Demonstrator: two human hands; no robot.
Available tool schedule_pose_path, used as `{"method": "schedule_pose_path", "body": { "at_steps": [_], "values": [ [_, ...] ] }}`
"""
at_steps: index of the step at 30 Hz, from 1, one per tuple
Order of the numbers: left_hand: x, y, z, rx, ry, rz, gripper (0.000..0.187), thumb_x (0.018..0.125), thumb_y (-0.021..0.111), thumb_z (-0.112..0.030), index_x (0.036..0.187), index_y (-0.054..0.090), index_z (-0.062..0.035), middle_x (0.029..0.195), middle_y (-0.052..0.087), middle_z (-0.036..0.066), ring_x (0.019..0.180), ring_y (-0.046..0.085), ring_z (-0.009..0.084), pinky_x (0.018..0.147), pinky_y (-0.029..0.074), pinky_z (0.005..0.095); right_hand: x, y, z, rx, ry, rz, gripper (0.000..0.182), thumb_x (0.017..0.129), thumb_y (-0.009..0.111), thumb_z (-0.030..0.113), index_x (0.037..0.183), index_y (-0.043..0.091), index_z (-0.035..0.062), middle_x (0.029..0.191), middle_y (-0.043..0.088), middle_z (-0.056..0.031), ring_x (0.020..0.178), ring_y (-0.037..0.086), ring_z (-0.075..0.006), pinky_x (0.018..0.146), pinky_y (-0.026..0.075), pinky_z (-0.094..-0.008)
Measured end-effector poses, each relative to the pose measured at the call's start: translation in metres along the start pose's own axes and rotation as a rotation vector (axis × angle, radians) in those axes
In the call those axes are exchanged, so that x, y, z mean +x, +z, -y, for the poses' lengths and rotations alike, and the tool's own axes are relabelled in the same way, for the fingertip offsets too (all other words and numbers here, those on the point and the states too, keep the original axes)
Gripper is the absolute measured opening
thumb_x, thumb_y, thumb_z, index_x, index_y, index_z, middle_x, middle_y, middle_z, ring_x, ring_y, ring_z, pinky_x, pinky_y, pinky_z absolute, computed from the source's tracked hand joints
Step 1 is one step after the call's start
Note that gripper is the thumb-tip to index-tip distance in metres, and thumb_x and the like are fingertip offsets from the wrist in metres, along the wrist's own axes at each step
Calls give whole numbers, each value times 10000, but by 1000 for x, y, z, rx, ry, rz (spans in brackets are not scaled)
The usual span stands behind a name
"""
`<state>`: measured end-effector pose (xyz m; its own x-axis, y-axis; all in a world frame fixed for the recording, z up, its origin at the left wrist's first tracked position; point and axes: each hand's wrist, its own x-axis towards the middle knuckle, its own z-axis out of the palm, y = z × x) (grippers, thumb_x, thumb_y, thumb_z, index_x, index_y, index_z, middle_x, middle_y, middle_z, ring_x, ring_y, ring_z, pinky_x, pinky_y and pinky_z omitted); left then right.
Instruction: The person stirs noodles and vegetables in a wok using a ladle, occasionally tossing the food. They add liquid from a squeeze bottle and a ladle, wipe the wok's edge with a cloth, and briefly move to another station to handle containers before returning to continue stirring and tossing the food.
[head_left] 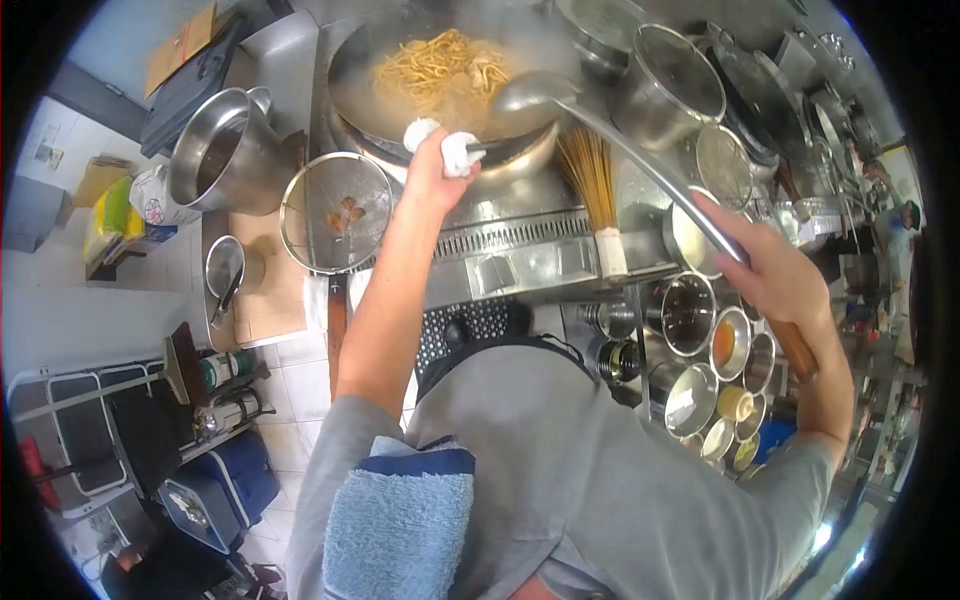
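A wok (345,95) of steaming noodles (437,72) sits over the stove at the top of the view. My left hand (440,178) is closed on a white cloth (460,153) at the wok's near rim; whatever the cloth wraps is mostly hidden. Held in my right hand (785,270) is a long metal ladle (650,160) with a wooden end to its handle. Its bowl hangs at the wok's right side, near the noodles. Left of my left forearm, a round strainer (338,195) holds a few brown pieces.
A bamboo brush (592,185) stands by the stove's front panel (510,268). Large metal pots (668,85) crowd the upper right. Several seasoning containers (690,312) line the right side. A deep pot (228,150) and a small metal cup (232,265) stand at left.
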<state>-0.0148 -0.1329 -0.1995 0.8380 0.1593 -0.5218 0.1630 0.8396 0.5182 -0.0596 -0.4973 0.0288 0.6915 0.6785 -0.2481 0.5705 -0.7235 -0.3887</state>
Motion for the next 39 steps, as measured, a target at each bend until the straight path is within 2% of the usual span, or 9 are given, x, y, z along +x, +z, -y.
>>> {"method": "schedule_pose_path", "body": {
  "at_steps": [5,6,9,12,19,25,28,34,39],
  "values": [
    [5,-8,-2,-24,-18,84,89,882,527,-170,968,539,-146,892,623,60,816,599,220,666,485,379,39,17,-5,-232,127,138,673,863,554,68,1479,287,98,1170,586,-258,1078,541,-454,907,449,-407],
    [6,-11,0,-27,15,125,141,891,538,-199,1017,558,-141,920,623,74,826,603,231,681,484,371,64,48,-37,-198,-40,-12,672,872,549,88,1486,281,139,1020,607,-228,895,579,-401,808,478,-410],
    [-36,-9,-1,-112,67,77,217,921,536,-247,1083,570,-107,977,640,92,876,627,260,699,497,385,102,62,-29,377,231,85,676,899,570,138,1499,259,124,713,557,-92,535,532,-184,542,474,-339],
    [-103,-33,0,-112,39,179,347,954,513,-307,1190,550,-56,1106,640,126,993,630,287,752,520,388,114,81,-41,830,144,-110,679,908,597,153,1489,262,50,653,499,-20,490,449,-81,444,408,-270],
    [-175,-95,36,-8,-127,-15,352,930,538,-338,1163,574,-77,1048,675,119,915,662,242,710,528,357,190,113,-24,921,232,-297,778,886,626,121,1503,163,18,589,446,1,468,440,-97,407,400,-280],
    [-185,-95,46,38,-158,-176,327,917,545,-342,1109,590,-80,1026,680,109,902,661,229,692,509,384,136,110,-15,1201,76,-43,737,889,583,70,1508,182,45,615,452,11,464,433,-86,382,390,-262],
    [-184,-96,39,115,-233,-166,421,883,593,-366,1266,526,-205,1269,544,-6,1161,501,216,934,376,505,97,78,-16,984,167,-101,702,900,563,59,1503,203,45,629,452,12,464,423,-76,371,384,-253],
    [-156,-79,43,116,-210,-22,382,918,552,-333,1180,538,-56,1021,669,111,887,661,229,665,514,368,102,79,-20,1147,190,-218,711,910,548,58,1507,163,31,651,463,-1,467,425,-83,363,392,-250],
    [-144,-66,51,109,-271,133,460,913,546,-362,1268,500,-73,1072,650,130,837,654,231,500,489,335,111,121,-3,1330,270,-221,746,895,572,68,1510,152,37,680,471,-3,470,425,-87,362,397,-264]
  ]
}}
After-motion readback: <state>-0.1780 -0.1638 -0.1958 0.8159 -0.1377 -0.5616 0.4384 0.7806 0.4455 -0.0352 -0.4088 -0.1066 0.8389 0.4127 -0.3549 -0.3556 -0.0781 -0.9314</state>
